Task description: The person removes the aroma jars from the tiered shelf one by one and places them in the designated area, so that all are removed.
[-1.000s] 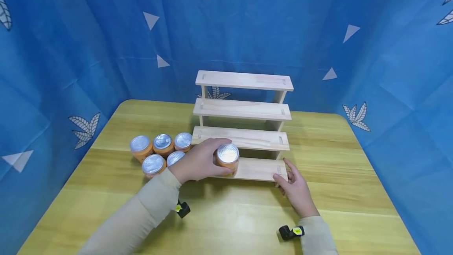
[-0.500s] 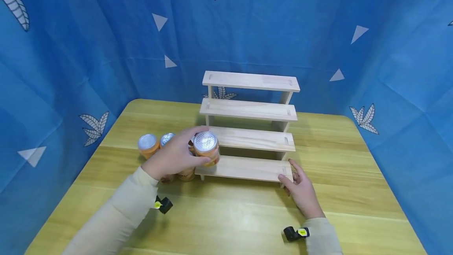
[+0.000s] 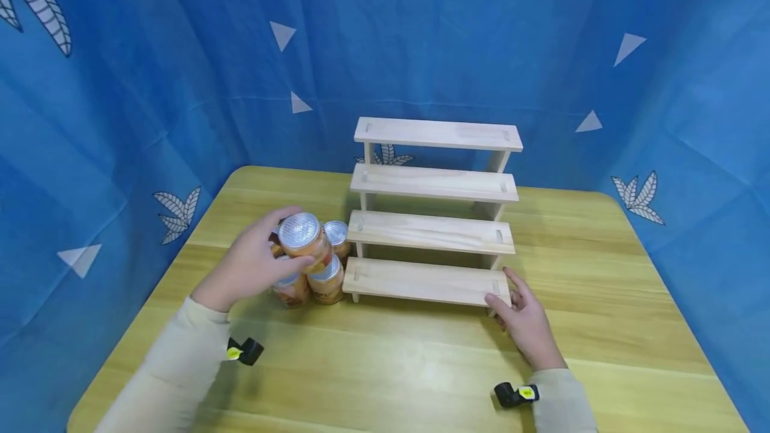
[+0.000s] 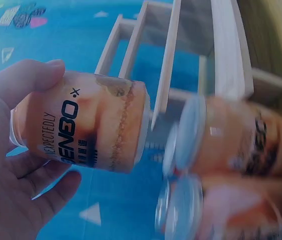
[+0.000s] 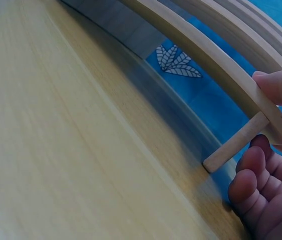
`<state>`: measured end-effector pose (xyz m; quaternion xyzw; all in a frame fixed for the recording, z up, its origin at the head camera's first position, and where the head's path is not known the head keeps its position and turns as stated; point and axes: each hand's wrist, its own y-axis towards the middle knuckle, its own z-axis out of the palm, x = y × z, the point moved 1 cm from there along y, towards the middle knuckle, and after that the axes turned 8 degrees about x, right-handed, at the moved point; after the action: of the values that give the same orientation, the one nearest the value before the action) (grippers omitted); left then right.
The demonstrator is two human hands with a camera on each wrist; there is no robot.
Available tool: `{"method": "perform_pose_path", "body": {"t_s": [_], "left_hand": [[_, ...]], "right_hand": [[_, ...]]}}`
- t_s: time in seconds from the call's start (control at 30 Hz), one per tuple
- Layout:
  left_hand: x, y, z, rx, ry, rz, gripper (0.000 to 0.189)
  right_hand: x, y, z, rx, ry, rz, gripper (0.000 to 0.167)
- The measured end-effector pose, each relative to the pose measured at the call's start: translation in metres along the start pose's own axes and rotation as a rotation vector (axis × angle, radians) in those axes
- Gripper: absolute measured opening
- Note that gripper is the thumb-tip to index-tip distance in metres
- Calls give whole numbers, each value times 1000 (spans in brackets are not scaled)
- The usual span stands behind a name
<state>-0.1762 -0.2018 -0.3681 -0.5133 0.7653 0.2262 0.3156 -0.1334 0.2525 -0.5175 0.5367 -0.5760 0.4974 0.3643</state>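
My left hand point(image 3: 246, 264) grips an orange can point(image 3: 307, 240) with a textured silver lid. In the left wrist view the same can point(image 4: 98, 122) shows dark lettering, and the thumb and fingers reach round it. It is held above several similar cans point(image 3: 328, 282) standing on the table, some hidden behind it and the hand. Right of the cans stands a pale wooden stepped shelf point(image 3: 427, 280) with bare boards. My right hand point(image 3: 529, 326) holds the right end of its lowest board. From the right wrist view, the thumb is on top and curled fingers point(image 5: 253, 159) are beneath.
The wooden table point(image 3: 385, 359) reaches forward of the shelf and to its right. A blue curtain point(image 3: 445, 39) with leaf and triangle prints hangs behind and at both sides. Small black devices point(image 3: 250, 351) sit at both wrists.
My left hand has carried the can leftward, from over the lowest board to above the other cans. My right hand keeps its hold on the board's end. The head view has shifted slightly.
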Motion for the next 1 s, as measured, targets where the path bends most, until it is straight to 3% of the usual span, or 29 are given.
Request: {"method": "perform_pose_path", "body": {"t_s": [0.17,0.5,0.8,1.0], "left_hand": [[23,-18,-11,-67,39,-19,81],[48,-54,-38,-178,102,-90,80],[74,-69,-41,-162,100,-172,89],[96,-74,-31,-100,59,-211,88]], "right_hand": [[-3,1,-1,-4,-7,-1,84],[-1,3,2,-13,15,11,83],[1,1,1,-27,6,19,83],[3,-1,2,-15,6,11,84]]}}
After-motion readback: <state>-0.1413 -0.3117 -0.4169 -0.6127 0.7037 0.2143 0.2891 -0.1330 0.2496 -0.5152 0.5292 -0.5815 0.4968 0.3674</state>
